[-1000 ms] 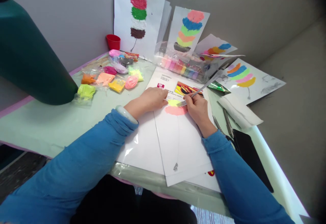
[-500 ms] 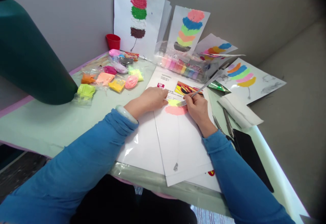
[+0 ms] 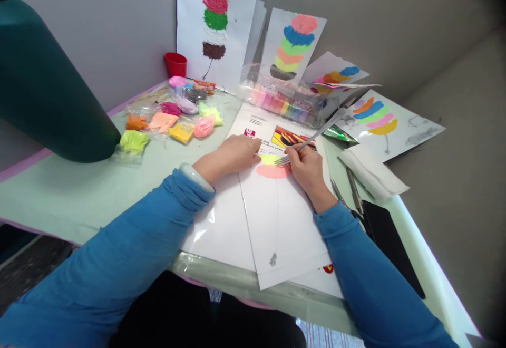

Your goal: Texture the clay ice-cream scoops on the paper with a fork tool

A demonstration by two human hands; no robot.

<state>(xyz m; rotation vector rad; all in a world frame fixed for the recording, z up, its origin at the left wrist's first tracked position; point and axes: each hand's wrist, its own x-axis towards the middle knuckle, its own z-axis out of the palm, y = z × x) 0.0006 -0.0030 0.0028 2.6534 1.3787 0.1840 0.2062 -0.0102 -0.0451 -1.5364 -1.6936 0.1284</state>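
Observation:
My right hand [image 3: 307, 171] grips a metal fork [image 3: 322, 128], its handle slanting up and away to the right. The tines lie at the right part of a flat yellow clay patch [image 3: 268, 159]. Just below it, a salmon-pink clay patch [image 3: 272, 172] is on the same white sheet [image 3: 290, 232]. A thin pencil line runs down from the pink patch to a small dark sketch. My left hand [image 3: 239, 154] rests on the sheet with its fingers stretched out, fingertips beside the yellow clay. Some of its fingers are hidden.
Bagged coloured clay [image 3: 182, 133] and a large green bottle [image 3: 59, 84] stand left. Behind are a red cup [image 3: 175, 65], a clear clay box [image 3: 282, 103] and propped clay pictures [image 3: 299, 47]. A white tissue [image 3: 373, 171], scissors [image 3: 358, 216] and a black phone-like slab [image 3: 391, 245] lie right.

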